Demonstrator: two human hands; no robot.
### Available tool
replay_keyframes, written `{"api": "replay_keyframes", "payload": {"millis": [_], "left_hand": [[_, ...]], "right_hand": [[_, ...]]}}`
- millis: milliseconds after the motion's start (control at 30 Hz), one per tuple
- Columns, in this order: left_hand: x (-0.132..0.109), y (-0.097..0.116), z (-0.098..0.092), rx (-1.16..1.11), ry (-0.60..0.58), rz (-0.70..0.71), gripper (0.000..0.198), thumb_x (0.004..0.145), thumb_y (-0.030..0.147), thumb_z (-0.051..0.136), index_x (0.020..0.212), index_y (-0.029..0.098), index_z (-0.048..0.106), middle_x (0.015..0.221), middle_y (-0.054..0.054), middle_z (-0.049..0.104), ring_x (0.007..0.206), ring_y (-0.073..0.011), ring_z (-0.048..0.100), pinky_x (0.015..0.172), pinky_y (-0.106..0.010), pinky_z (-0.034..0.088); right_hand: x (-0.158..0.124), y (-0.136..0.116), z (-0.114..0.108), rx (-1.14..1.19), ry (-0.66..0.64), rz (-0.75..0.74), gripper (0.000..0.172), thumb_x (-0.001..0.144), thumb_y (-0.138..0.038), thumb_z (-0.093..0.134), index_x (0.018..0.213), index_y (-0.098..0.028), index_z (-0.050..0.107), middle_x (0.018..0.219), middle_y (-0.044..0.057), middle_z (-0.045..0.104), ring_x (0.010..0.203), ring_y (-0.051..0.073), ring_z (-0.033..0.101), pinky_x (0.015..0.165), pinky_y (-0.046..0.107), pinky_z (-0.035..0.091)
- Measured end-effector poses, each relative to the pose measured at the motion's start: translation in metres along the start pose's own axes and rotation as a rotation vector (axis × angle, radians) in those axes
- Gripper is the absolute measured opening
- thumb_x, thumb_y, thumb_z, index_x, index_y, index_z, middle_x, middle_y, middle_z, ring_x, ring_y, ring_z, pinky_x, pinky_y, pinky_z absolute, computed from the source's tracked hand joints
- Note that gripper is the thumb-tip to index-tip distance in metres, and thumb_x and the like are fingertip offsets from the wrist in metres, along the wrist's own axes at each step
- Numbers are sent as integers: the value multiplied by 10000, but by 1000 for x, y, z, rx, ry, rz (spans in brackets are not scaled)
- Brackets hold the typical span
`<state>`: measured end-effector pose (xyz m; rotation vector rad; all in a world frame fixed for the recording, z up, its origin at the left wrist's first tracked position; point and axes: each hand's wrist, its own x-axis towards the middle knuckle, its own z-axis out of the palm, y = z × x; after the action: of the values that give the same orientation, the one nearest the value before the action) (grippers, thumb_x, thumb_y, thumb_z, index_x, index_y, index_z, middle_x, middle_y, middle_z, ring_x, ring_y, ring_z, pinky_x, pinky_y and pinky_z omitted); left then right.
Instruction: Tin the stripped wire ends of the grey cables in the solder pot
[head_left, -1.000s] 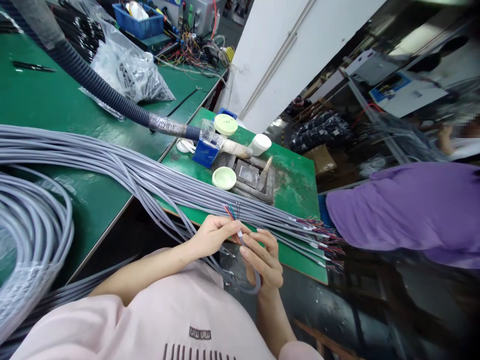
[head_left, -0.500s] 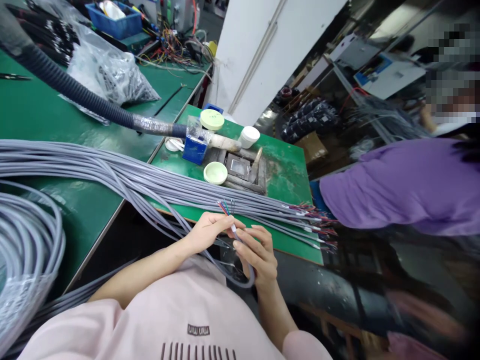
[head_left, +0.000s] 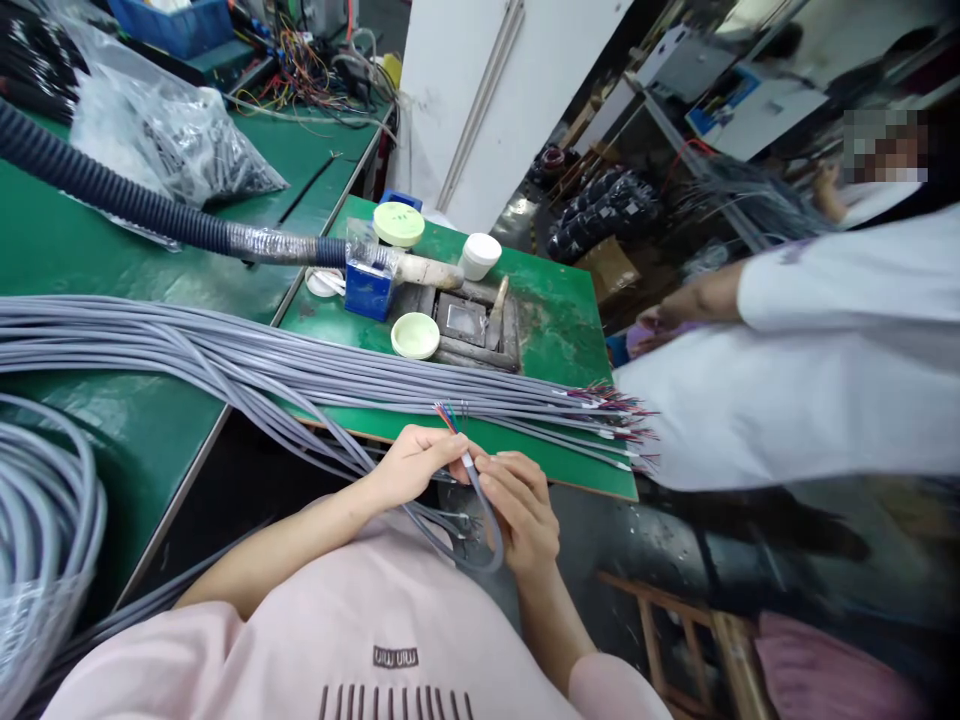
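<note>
Handheld cable (head_left: pixel 493 520) near table edge (head_left: pixel 592 489)

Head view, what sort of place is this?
Likely a cable or wiring workshop: a long bundle of grey cables with bared coloured ends lies across green worktops, a tangle of coloured wires sits behind, and the left hand pinches one cable's end.

Pale pink short-sleeved top (head_left: pixel 300 620), dark stripes (head_left: pixel 391 703), lettered patch (head_left: pixel 395 657)
</note>
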<state>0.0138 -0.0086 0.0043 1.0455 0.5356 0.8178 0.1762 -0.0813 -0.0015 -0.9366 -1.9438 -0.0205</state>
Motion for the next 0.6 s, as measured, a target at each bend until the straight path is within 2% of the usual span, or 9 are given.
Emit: {"api": "replay_keyframes", "payload": {"millis": [133, 200, 267, 400, 433, 500, 600], "left_hand": [[-1, 0, -1, -6, 6, -14, 517, 779, 568, 608, 525, 121, 665, 620, -64, 651, 558, -115, 531, 607, -256, 443], [-2, 0, -1, -6, 14, -18, 514, 776, 579, 604, 554, 122, 683, 583, -51, 626, 544, -111, 522, 594, -252, 438], [-3, 2, -2, 8, 23, -3, 502, 773, 586, 603, 625, 119, 714, 550, -35, 596, 535, -109, 511, 575, -245, 425], [-5, 4, -2, 42, -11, 13, 502, 802, 572, 580, 689, 106, 727, 512, -17, 545, 514, -98, 477, 532, -231, 388], [-5, 5, -2, 45, -14, 9, 501, 805, 569, 578, 699, 103, 726, 513, -16, 543, 514, -96, 471, 525, -227, 381], [-6, 5, -3, 37, 6, 1, 484, 796, 563, 596, 713, 103, 720, 534, -20, 558, 523, -92, 468, 518, -221, 374], [-6, 4, -3, -18, 82, 5, 440, 763, 545, 645, 691, 114, 694, 582, -19, 583, 525, -82, 458, 517, -218, 372]], "right_hand": [[6, -4, 4, 99, 134, 159, 390, 815, -6, 550, 1129, -214, 649, 958, 86, 714, 853, 212, 650, 700, 390, 529], [10, -7, 5, 155, 185, 302, 243, 820, -56, 565, 971, -205, 683, 793, 46, 682, 713, 177, 623, 635, 338, 497], [13, -10, 7, 262, 145, 519, 130, 852, -157, 568, 795, -191, 679, 644, 12, 615, 575, 137, 557, 540, 281, 436], [16, -14, 21, 836, -84, 946, 355, 896, -391, 521, 647, -171, 648, 410, -29, 491, 332, 87, 390, 365, 232, 287], [17, -15, 25, 971, -87, 1006, 375, 891, -423, 522, 643, -170, 646, 370, -41, 458, 297, 80, 349, 346, 227, 265], [17, -18, 32, 1093, -20, 1082, 370, 866, -446, 560, 628, -172, 632, 332, -58, 420, 272, 70, 310, 339, 217, 252], [20, -22, 35, 1049, 78, 1120, 343, 827, -439, 623, 612, -173, 616, 339, -57, 429, 295, 69, 332, 358, 209, 270]]}}
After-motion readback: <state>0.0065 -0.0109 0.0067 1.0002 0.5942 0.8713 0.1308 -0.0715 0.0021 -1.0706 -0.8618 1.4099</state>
